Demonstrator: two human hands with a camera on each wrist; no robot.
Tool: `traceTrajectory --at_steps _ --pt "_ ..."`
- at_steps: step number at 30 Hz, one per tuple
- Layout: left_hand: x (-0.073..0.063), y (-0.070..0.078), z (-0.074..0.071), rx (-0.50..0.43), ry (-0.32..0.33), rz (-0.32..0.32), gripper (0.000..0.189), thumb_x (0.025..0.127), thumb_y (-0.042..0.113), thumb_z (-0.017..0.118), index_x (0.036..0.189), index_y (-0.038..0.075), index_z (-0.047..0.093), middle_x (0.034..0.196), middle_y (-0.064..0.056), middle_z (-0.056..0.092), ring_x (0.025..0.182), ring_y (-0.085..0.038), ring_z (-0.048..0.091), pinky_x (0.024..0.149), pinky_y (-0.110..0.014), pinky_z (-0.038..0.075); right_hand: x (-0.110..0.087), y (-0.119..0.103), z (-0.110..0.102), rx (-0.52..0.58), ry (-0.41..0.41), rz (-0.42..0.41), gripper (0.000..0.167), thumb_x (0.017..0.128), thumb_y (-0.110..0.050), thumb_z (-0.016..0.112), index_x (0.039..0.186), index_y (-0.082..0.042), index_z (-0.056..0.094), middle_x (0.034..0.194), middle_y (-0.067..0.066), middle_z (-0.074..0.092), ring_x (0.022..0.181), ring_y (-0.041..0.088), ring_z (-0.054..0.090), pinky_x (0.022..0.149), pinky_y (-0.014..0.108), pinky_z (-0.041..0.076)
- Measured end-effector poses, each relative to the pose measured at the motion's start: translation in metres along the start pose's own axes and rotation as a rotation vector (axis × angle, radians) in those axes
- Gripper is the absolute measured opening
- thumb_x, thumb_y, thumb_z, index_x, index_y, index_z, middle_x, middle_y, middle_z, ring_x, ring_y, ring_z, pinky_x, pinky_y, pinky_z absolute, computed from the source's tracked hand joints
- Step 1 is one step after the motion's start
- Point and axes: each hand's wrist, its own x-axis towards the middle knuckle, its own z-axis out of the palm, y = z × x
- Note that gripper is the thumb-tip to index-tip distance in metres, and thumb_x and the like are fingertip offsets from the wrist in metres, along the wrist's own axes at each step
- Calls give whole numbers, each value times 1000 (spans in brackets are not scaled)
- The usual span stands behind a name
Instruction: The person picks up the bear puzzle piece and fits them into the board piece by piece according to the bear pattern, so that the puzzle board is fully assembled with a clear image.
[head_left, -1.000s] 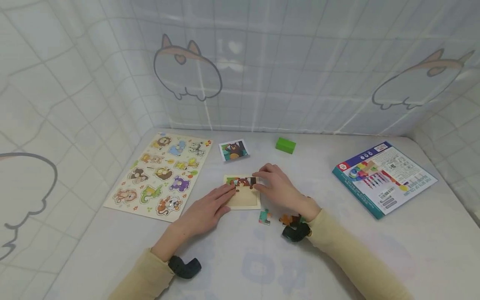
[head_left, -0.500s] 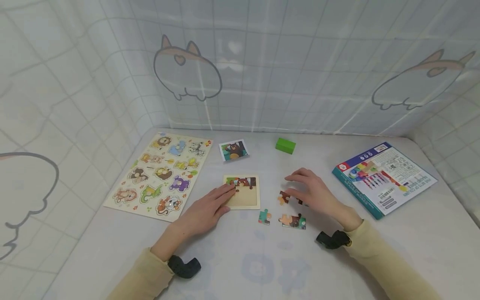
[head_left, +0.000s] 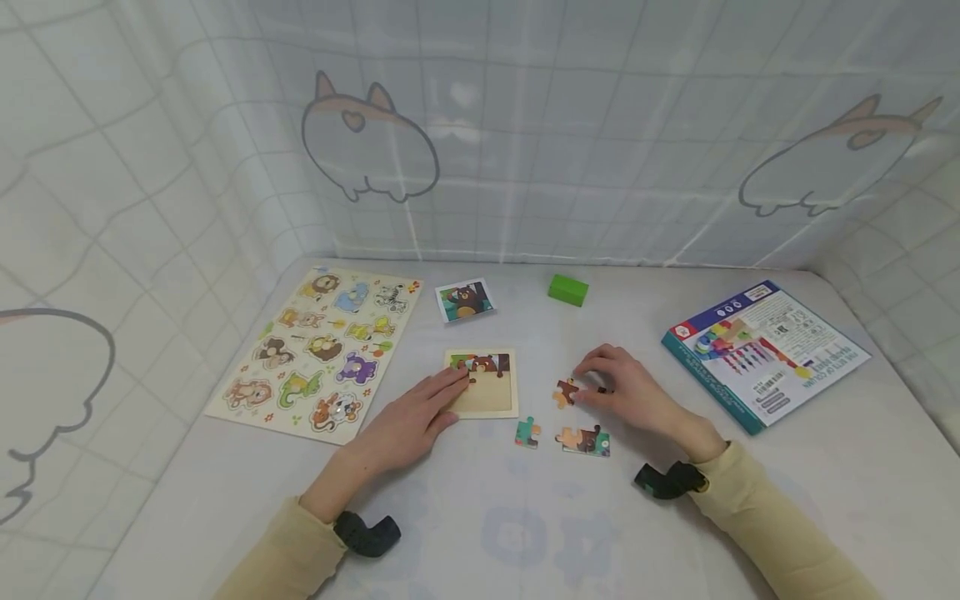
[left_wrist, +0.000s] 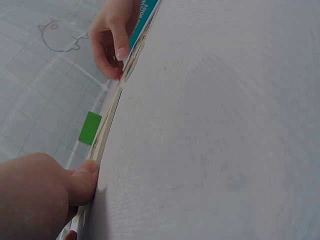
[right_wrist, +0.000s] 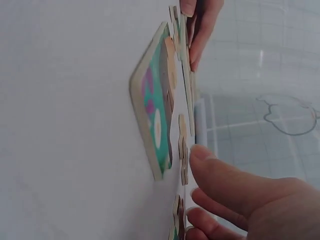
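My left hand (head_left: pixel 411 412) rests on the left side of a small wooden puzzle tray (head_left: pixel 491 414), fingers straight over its edge. Bear-face pieces (head_left: pixel 487 365) lie along the tray's top; its lower part shows bare wood. To the right, my right hand (head_left: pixel 630 390) has thumb and index fingertips at the right edge of a brown-and-orange puzzle piece (head_left: pixel 564 393) flat on the table, in a pinch. In the right wrist view the thumb (right_wrist: pixel 212 167) is beside that piece. Nearer lie a teal piece (head_left: pixel 527 432) and joined bear pieces (head_left: pixel 583 440). Another piece is mostly hidden under the right hand.
A picture card (head_left: pixel 465 301) of a bear and a green block (head_left: pixel 568 290) lie behind the tray. At left is an animal puzzle board (head_left: pixel 315 346); at right, a flat teal-edged box (head_left: pixel 765 354). Padded patterned walls (head_left: pixel 525 150) stand behind and at the sides.
My right hand has left the tray's top right corner and moved right and nearer to the loose pieces, its fingertips closing in on one. My left hand has stayed on the tray.
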Motion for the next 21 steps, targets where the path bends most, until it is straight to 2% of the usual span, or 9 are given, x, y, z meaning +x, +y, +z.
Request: traceTrajectory --at_steps 5,12,21 --pt "0 0 0 -8 -2 -8 52 106 28 50 154 13 39 164 0 29 152 -20 26 125 -40 23 -1 -1 5 -11 6 -6 31 80 -29 85 103 -13 72 114 3 59 107 22 51 89 41 49" --pt "0 1 0 -15 -3 -8 52 106 28 50 154 13 39 164 0 29 152 -20 25 126 -40 22 -1 0 6 8 8 -5 20 85 -23 81 100 -15 70 115 2 57 111 22 49 92 42 48" --pt "0 1 0 -17 -10 -14 52 106 28 50 155 14 38 165 1 28 152 -20 24 126 -40 22 -2 1 6 31 2 -49 17 88 -18 78 102 -15 70 116 3 57 109 21 46 87 38 45"
